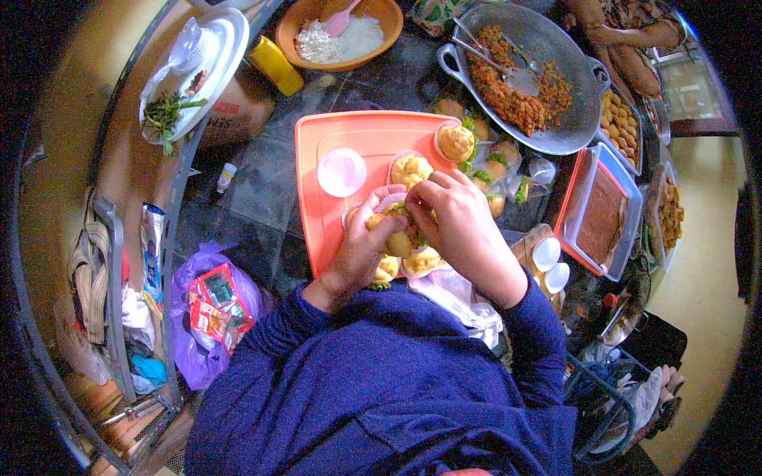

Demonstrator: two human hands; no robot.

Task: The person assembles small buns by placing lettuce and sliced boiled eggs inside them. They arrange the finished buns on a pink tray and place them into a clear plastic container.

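Note:
My left hand (361, 247) is closed around a small filled bun (401, 230), its thumb and fingers on the bun's left side. The fingers of my right hand (456, 214) pinch together at the bun's open top; what lies between them is hidden. Both hands are over an orange plastic lid (317, 139). On the lid lies an unfilled-looking white paper cup (342, 172). Golden buns in paper cups sit around my hands: one bun (411, 170) just beyond, another bun (456, 143) with green leaf at the far right corner, and a bun (421, 260) nearer me.
A large metal pan (556, 40) of reddish-brown filling with spoons stands far right. Beside it are wrapped buns (496, 163) and a brown-filled plastic tub (635, 206). An orange bowl (389, 16) stands at the back, a leafy plate (230, 47) far left, a purple bag (190, 373) near left.

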